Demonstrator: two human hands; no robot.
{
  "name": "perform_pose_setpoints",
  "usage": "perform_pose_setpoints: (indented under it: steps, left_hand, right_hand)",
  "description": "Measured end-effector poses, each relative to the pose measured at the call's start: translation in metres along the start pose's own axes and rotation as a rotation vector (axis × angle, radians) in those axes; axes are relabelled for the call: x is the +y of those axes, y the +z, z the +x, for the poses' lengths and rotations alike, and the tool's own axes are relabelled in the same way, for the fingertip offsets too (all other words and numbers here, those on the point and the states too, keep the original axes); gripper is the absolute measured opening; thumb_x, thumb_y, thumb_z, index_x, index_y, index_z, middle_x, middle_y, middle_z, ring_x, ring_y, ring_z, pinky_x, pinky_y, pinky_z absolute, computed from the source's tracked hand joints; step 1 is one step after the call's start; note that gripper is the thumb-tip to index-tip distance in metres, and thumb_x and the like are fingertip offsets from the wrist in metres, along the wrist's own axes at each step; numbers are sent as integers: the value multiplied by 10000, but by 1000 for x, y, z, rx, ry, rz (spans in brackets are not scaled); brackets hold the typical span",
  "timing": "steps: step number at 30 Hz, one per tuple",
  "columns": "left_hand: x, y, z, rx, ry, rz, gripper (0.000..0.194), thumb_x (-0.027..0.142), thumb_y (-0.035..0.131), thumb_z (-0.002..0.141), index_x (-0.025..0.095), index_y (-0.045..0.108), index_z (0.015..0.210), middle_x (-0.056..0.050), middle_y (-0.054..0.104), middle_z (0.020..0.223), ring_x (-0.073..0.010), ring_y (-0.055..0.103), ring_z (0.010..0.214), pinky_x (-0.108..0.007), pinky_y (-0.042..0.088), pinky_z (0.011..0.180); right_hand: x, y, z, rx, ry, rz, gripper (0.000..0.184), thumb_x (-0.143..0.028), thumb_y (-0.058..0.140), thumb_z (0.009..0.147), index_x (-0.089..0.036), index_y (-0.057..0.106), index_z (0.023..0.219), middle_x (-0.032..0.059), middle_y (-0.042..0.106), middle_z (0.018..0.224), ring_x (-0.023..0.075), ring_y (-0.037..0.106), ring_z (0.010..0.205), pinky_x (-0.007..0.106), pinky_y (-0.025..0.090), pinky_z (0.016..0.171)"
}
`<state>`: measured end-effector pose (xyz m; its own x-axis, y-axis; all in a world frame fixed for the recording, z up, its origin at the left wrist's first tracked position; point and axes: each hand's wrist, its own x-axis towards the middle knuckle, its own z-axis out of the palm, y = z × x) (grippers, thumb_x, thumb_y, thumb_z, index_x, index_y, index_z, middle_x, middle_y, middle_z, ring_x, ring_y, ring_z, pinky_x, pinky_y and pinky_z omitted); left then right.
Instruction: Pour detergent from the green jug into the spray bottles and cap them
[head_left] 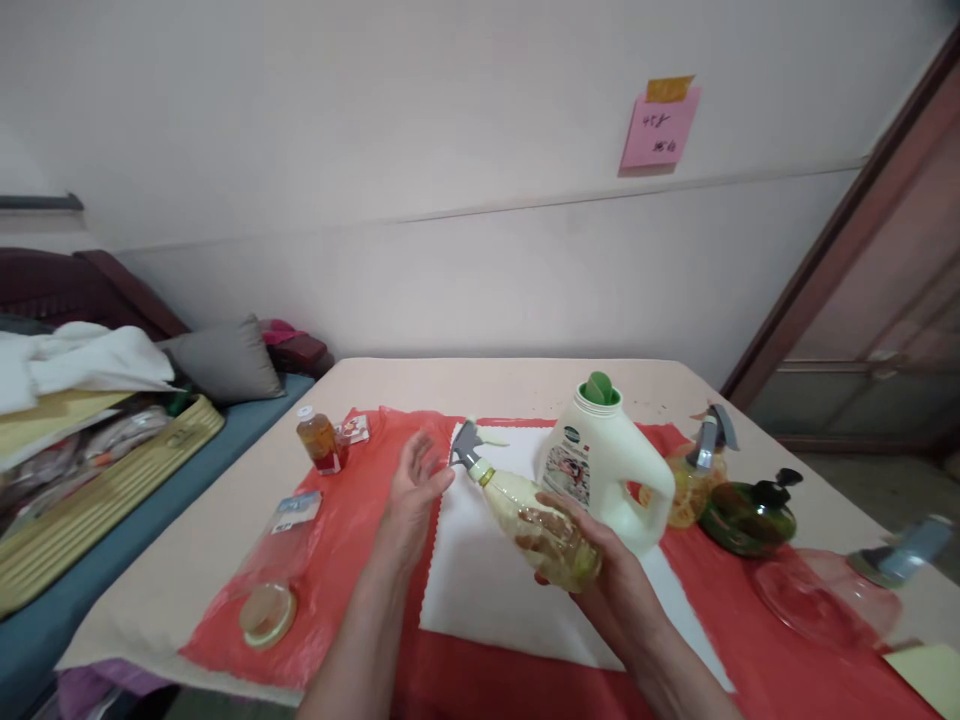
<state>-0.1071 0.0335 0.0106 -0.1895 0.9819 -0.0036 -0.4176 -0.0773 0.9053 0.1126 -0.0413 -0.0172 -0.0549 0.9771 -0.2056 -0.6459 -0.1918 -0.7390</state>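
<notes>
hands apart, with a tilted spray bottle (516, 500) between them, in front of the white jug (609, 445).
the right hand (616, 572) clasps the bottle low on its body, a grip that seems to leave the sprayer head (466, 443) free; the left hand (414, 488), empty and half open, lies just beside that head, contact uncertain. the white cloth (480, 590) under the jug, over a red sheet (450, 675), perhaps shields the surface. right of the jug, a green pump bottle (742, 522); well left of it, an amber bottle (318, 436).

Lt-grn cap (599, 388), wht jug (564, 430)
</notes>
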Motion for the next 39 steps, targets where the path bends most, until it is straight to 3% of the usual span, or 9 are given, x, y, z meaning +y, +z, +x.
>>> perform_pose_setpoints:
  steps: [3, 6, 11, 17, 20, 26, 31, 35, 39]
  left_hand:
    - [-2, 2, 0, -176, 9, 130, 615, 306, 851, 637, 235, 653, 1215, -101, 651, 1248, -249, 615, 1140, -334, 477, 950]
    - [2, 1, 1, -116, 56, 434, 430, 371, 789, 707, 199, 726, 1095, -62, 709, 907, -210, 653, 854, -323, 489, 831]
    - [11, -6, 5, -105, 155, 687, 378, 411, 772, 713, 217, 771, 1037, 14, 614, 678, -152, 538, 642, -259, 408, 624]
    - [20, -11, -2, -310, -151, 196, 561, 547, 674, 806, 160, 694, 1213, -25, 642, 613, -129, 521, 516, -248, 393, 541]
    - [24, -11, -5, -346, -143, -78, 593, 521, 662, 830, 194, 612, 1322, -96, 743, 892, -151, 606, 651, -267, 464, 622]
    - [23, -16, -5, -460, -95, 175, 612, 299, 783, 767, 229, 602, 1348, -137, 671, 1261, -220, 637, 996, -293, 478, 826]
    - [17, -11, -12, -581, -266, 331, 758, 148, 841, 648, 252, 596, 1357, -92, 725, 1021, -219, 661, 865, -284, 495, 710]
    - [16, -13, -1, -389, -151, 229, 457, 200, 828, 671, 158, 716, 1113, -56, 707, 846, -160, 650, 704, -262, 512, 668]
    - [18, -33, 24, 109, -84, 14, 273, 168, 763, 718, 154, 695, 982, -40, 704, 857, -118, 644, 670, -186, 493, 550]
  right_hand:
    - [-1, -2, 0, -21, 100, 39, 495, -483, 659, 767, -217, 630, 1183, 142, 684, 1193, 312, 699, 910, 353, 516, 591]
    - [-5, -6, -1, -48, 45, -50, 515, -405, 728, 721, -236, 625, 1196, 119, 678, 1224, 290, 684, 983, 365, 525, 727]
    - [-13, -14, -4, -58, -14, -140, 523, -396, 742, 694, -238, 636, 1182, 112, 686, 1214, 281, 663, 1025, 375, 493, 820]
    - [-17, -17, -2, -62, -13, -207, 533, -379, 748, 674, -229, 639, 1174, 112, 690, 1201, 274, 672, 979, 367, 484, 802]
    - [-19, -15, -3, -75, 13, -201, 512, -403, 742, 683, -220, 649, 1152, 112, 708, 1151, 272, 684, 939, 374, 488, 806]
    - [-18, -17, -4, -108, 49, -142, 512, -451, 686, 719, -204, 649, 1166, 146, 717, 1167, 294, 698, 942, 417, 502, 834]
    - [-17, -20, -3, -58, 48, -43, 486, -433, 667, 712, -198, 667, 1137, 150, 719, 1171, 306, 697, 948, 411, 532, 758]
    - [-25, -26, -1, -50, 72, -8, 455, -387, 678, 724, -205, 667, 1141, 141, 728, 1142, 299, 708, 892, 365, 539, 630]
    - [-34, -32, 3, 75, -31, 34, 358, -394, 654, 776, -236, 683, 1096, 112, 710, 1195, 298, 710, 896, 362, 547, 584]
